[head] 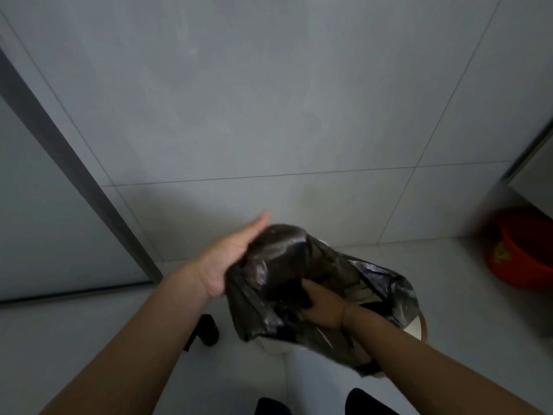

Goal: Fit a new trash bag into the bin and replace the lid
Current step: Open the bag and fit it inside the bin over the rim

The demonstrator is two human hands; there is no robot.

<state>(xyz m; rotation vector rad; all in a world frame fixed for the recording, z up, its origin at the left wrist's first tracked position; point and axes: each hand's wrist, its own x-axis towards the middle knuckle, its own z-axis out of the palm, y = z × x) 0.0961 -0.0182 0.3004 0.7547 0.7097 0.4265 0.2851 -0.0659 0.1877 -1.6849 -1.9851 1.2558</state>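
Observation:
A black trash bag [299, 265] billows over a white bin [417, 327], whose rim shows only at the right and at the lower left under the film. My left hand [230, 259] lies flat with its fingers straight, palm pressed against the outside of the bag's bulging left side. My right hand [324, 307] reaches into the bag's mouth, and its fingers curl into the black film, partly hidden by folds. No lid can be told in view.
A small dark cylindrical object [206, 330] stands on the pale floor left of the bin. An orange bucket [520, 253] sits at the right by a wall edge. A grey tiled wall rises right behind the bin. My dark shoes [368, 402] show at the bottom.

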